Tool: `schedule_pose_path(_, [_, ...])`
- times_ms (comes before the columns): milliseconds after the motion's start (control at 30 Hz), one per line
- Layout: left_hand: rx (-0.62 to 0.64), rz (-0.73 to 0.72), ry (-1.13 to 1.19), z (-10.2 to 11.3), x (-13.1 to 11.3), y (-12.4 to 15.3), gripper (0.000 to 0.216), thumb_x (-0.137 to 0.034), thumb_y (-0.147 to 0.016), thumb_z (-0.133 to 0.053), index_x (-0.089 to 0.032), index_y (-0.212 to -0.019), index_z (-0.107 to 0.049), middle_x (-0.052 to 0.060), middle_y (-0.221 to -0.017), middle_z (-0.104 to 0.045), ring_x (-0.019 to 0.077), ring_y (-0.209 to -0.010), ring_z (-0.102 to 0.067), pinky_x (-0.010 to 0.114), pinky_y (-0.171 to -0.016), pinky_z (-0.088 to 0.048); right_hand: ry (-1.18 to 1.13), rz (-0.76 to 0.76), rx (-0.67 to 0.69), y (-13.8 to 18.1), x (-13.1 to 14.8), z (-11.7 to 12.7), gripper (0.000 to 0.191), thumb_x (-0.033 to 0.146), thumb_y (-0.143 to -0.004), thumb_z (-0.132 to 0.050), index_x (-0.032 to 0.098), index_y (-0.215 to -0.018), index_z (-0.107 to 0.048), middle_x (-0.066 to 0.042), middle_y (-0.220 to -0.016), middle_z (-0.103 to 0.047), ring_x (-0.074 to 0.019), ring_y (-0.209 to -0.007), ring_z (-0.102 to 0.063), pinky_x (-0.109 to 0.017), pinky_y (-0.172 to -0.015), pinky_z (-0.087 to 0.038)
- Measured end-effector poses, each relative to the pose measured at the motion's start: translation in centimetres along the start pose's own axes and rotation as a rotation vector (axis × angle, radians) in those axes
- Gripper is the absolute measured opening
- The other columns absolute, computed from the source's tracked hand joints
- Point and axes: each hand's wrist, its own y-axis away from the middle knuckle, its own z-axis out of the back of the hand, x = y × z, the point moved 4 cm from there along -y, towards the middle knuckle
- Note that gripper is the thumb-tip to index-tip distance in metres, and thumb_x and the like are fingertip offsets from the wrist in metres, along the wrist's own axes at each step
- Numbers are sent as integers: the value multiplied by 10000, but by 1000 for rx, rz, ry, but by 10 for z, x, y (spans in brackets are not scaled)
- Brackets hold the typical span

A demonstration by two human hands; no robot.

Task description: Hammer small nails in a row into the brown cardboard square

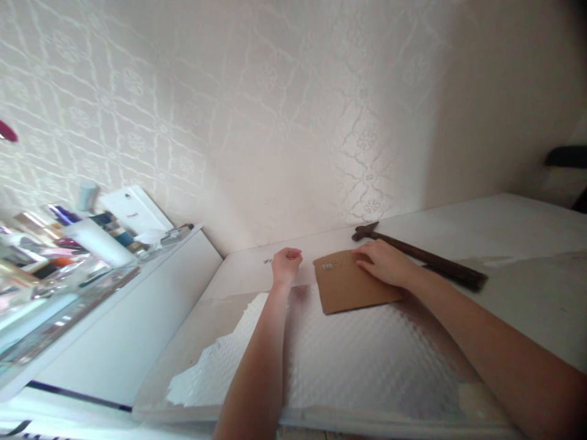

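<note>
A brown piece of cardboard (353,290) lies over the tabletop, with small silvery bits (327,266) and a patch of dots like holes near its upper left corner. My right hand (383,263) grips it by the upper right side, fingers curled at its edge. To the left of the cardboard, my left hand (287,264) is closed, fingertips pinched together; whatever is in them is too small to name. Several tiny dark pieces (268,261) rest on the white surface beside that hand. Behind my right hand lies a hammer (426,253), its head toward the wall.
The white table (513,232) has a textured, quilted-looking covering (358,360) with torn edges. A white cabinet (160,311) stands at the left, its top crowded with bottles, tubes and a white box (135,211). A patterned wall (275,122) rises behind the table.
</note>
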Motion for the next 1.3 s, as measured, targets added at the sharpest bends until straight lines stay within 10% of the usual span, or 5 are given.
schedule_pose_path(833, [94, -21, 105, -7, -4, 6, 214, -119, -676, -659, -171, -879, -699, 53, -813, -728, 177, -812, -675, 291, -776, -504, 3, 21, 2, 0, 2, 2, 244, 245, -857, -497, 161, -997, -678, -113, -1016, -667, -250, -995, -575, -365, -921, -405])
schedule_pose_path(1300, [261, -379, 19, -44, -52, 49, 86, -160, -743, -643, -208, -758, -713, 0, -799, -716, 132, -759, -638, 245, -765, -480, 25, 32, 18, -1, 3, 1, 260, 250, -860, -484, 155, -1023, -664, -114, -1020, -663, -247, -999, -571, -369, -928, -392])
